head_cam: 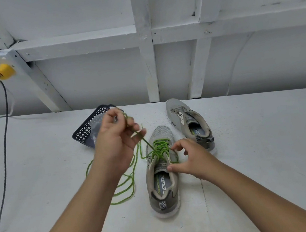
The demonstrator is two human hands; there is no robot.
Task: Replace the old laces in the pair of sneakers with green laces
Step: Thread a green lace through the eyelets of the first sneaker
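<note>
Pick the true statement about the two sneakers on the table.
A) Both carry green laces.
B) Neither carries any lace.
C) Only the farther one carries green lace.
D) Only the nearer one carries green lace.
D: the nearer sneaker has green lace threaded through its eyelets, pulled up by the left hand, while the farther sneaker shows no lace at all.

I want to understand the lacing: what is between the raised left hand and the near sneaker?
In the head view, a taut stretch of green lace runs from the left hand down to the near sneaker.
</note>
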